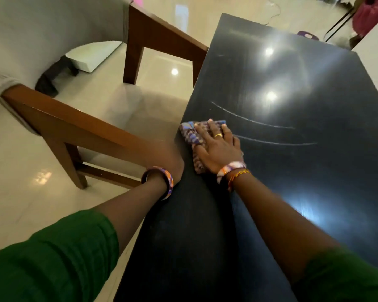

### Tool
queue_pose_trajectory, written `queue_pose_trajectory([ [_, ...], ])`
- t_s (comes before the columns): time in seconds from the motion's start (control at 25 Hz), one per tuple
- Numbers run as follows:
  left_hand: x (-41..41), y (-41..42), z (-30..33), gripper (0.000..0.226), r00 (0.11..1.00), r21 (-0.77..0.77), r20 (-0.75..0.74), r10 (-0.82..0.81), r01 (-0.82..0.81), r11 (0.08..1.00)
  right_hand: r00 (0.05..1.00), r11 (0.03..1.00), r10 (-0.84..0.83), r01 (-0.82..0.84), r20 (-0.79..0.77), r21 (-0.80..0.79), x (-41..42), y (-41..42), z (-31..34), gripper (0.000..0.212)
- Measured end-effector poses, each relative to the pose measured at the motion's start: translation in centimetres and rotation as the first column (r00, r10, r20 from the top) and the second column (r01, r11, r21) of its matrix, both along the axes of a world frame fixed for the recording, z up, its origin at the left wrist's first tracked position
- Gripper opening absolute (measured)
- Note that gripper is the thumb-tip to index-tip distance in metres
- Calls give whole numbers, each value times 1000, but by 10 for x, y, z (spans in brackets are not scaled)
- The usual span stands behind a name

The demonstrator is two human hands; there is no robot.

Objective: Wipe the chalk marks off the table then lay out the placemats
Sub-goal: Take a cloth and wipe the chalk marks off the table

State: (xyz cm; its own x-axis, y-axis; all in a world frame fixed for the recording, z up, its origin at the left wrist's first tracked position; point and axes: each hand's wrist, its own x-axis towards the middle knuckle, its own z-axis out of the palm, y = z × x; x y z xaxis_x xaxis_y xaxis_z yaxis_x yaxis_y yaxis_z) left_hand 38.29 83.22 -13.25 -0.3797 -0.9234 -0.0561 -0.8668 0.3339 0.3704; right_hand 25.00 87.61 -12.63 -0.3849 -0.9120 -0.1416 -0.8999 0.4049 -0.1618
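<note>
A glossy black table [292,182] fills the right half of the view. Two curved white chalk marks [260,124] run across it just right of my right hand [218,149]. That hand lies flat, fingers spread, pressing a patterned purple and blue cloth [191,136] onto the table near its left edge. My left hand [168,162] rests at the table's left edge, and what its fingers hold is hidden. No placemats are in view.
A wooden chair [79,127] with a pale cushioned back stands close to the table's left side on a shiny tiled floor [20,182]. A purple object [308,35] and a pink one [369,14] lie beyond the far end.
</note>
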Motion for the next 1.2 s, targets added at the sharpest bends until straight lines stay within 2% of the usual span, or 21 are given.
queue_pose_trajectory([
  [0.08, -1, -1, -2, 28, 1000, -3, 8, 0, 0, 1000, 993, 993, -116, 115, 33, 8, -38, -36, -2, 56],
  [0.16, -1, -1, -4, 29, 1000, -1, 11, 9, -9, 1000, 949, 953, -302, 301, 89, 32, -66, -60, -1, 57],
  [0.24, -1, -2, -4, 29, 1000, 3, 24, 8, -8, 1000, 931, 935, -354, 353, 90, 28, -64, -61, 2, 57],
  [0.44, -4, -3, -2, 26, 999, 20, 40, -2, 1, 1000, 1000, 999, -4, 4, 7, -37, 23, 15, -5, 60],
  [0.52, -4, -2, -1, 26, 999, 24, 35, 0, -1, 1000, 998, 998, 61, -61, -6, -29, 18, 8, -5, 64],
  [0.6, -5, -2, -2, 26, 1000, 14, 29, 6, -7, 1000, 1000, 1000, 15, -15, -11, -8, -16, -32, -6, 62],
  [0.72, -5, -2, -3, 29, 999, 23, 40, 22, -23, 999, 970, 973, -232, 230, 71, 31, -67, -92, -2, 60],
  [0.76, -5, -1, -3, 30, 999, 22, 41, 24, -25, 999, 962, 964, -264, 262, 64, 37, -70, -99, -1, 60],
  [0.8, -6, -1, -3, 30, 998, 28, 60, 22, -24, 999, 971, 972, -235, 234, 45, 33, -66, -98, -2, 59],
  [0.96, -7, -4, -4, 27, 995, 16, 95, 15, -16, 1000, 991, 989, 132, -130, 12, -77, 2, -38, -8, 57],
  [1.08, -7, -3, -5, 29, 993, 21, 116, 0, -3, 1000, 983, 982, 180, -179, 23, -54, 21, -4, -8, 62],
  [1.2, -7, 2, 0, 40, 999, -30, 47, 19, -18, 999, 991, 991, 127, -125, 35, -43, -12, -48, -1, 56],
])
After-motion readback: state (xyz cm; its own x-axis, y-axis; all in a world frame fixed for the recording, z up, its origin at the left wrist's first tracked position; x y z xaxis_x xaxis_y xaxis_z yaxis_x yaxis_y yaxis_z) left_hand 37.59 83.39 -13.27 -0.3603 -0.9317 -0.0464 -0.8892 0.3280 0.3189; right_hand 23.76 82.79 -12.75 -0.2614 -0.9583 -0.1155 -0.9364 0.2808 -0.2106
